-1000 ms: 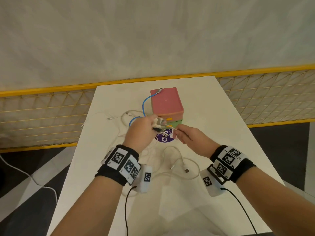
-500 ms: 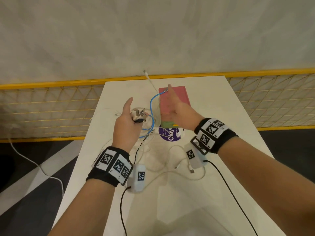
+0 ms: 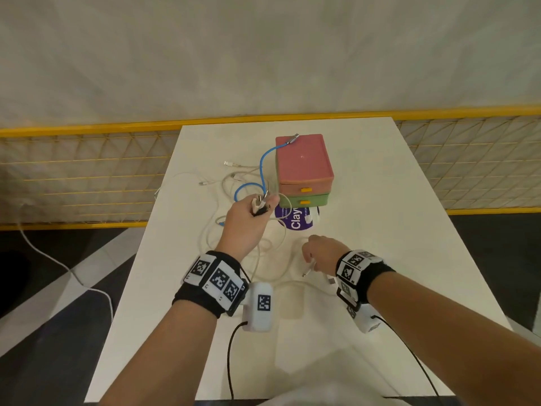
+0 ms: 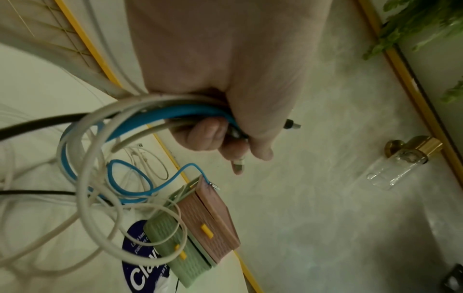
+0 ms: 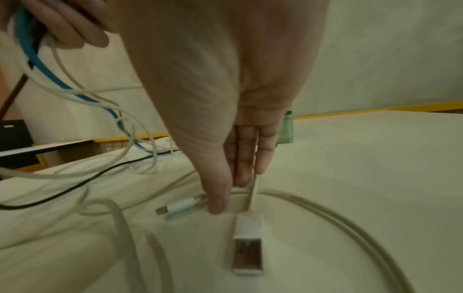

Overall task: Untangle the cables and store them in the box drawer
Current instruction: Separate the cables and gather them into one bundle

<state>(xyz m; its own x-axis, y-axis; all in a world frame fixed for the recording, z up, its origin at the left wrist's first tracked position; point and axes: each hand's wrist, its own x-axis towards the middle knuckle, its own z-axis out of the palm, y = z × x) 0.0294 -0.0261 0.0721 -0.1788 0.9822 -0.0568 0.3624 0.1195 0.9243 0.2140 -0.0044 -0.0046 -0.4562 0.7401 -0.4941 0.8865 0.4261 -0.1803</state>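
Note:
The two-drawer box (image 3: 303, 162) (image 4: 208, 216), pink over green, stands shut at the table's middle. A blue cable (image 3: 262, 162) (image 4: 140, 192) runs from the box top down to my left hand (image 3: 263, 205) (image 4: 235, 142), which grips a bundle of blue, white and black cable ends just left of the box. Tangled white cables (image 3: 234, 183) lie to its left. My right hand (image 3: 310, 253) (image 5: 235, 190) points down near the front and pinches a white cable (image 5: 253, 194) between thumb and fingers. Its USB plug (image 5: 248, 247) and a small plug (image 5: 180, 208) (image 3: 308, 270) lie by the fingertips.
A purple round label (image 3: 295, 218) lies in front of the box. The white table (image 3: 380, 230) is narrow, with a yellow mesh fence (image 3: 73, 177) behind it and dark floor on both sides. A white cord (image 3: 67, 268) trails on the floor at left.
My right hand has dropped from beside the box, where it was lifting a white cable, to the loose cable near the front. The left hand keeps gripping its bundle and has barely moved.

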